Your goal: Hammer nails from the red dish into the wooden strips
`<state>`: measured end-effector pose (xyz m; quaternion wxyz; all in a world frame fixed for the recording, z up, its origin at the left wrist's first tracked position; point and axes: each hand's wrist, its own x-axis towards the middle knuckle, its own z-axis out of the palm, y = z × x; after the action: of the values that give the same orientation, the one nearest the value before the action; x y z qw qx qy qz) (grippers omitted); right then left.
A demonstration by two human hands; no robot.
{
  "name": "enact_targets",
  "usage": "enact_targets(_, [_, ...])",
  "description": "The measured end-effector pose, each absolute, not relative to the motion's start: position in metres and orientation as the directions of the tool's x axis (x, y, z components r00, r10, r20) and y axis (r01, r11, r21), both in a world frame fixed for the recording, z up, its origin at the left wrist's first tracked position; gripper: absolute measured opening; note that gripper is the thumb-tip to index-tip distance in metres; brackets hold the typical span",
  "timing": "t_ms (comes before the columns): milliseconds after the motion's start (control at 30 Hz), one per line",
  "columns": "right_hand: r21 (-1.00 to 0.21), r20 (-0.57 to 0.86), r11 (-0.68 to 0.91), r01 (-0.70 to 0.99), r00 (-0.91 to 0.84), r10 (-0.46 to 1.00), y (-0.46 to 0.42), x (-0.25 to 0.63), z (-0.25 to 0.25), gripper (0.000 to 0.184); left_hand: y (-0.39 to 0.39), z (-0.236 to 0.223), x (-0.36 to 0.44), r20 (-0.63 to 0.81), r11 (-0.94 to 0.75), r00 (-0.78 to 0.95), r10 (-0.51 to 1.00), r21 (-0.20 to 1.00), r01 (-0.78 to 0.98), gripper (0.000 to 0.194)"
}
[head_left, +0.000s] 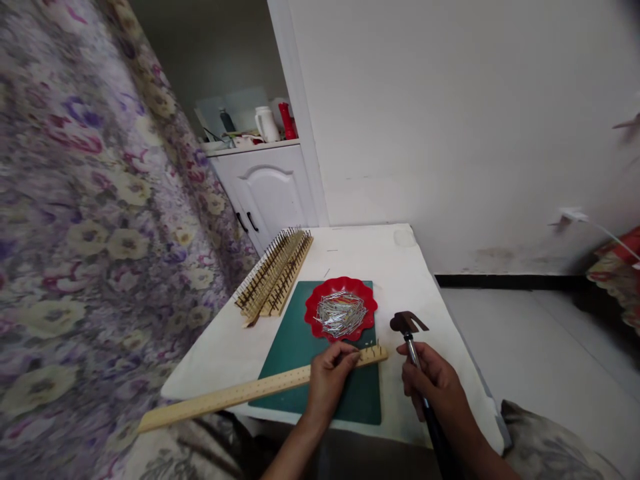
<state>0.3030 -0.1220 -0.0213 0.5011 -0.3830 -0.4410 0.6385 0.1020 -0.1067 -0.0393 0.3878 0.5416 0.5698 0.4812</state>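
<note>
A long pale wooden strip (240,395) with rows of small holes lies slantwise over the green mat (295,327), its left end past the table edge. Several nails (373,348) stand upright near its right end. My left hand (333,370) rests over the strip beside them, thumb and forefinger pinched on what looks like a nail, mostly hidden by the fingertips. In my right hand (433,377) is a claw hammer (407,327), gripped by the handle, its head raised just right of the strip's end. Loose silvery nails (343,313) fill a scalloped red dish (314,300) beyond the strip.
Wooden strips studded with dark nails (277,270) are stacked at the table's back left. Single nails lie on the white tabletop (395,280). A clear round object (404,238) sits at the far right corner. Floral curtain (115,220) hangs left; a wall (425,133) stands behind.
</note>
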Motion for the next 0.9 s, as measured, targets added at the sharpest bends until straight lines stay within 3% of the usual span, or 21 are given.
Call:
enact_targets(233, [-0.958, -0.074, -0.134, -0.253, -0.233, 0.970, -0.125, 0.299, -0.018, 0.033, -0.104, -0.040, 0.117, 0.178, -0.137, -0.060, 0.982, 0.897, 0.420, 0.013])
enact_targets(567, [-0.958, -0.080, -0.145, -0.249, -0.254, 0.964, -0.125, 0.300, -0.017, 0.033, -0.102, -0.037, 0.119, 0.223, -0.190, 0.001, 0.975, 0.827, 0.529, 0.013])
enact_targets(900, [-0.882, -0.077, -0.282, -0.377, -0.475, 0.876, -0.132, 0.300, -0.011, 0.026, -0.100, -0.037, 0.120, 0.241, -0.204, 0.001, 0.970, 0.818, 0.539, 0.013])
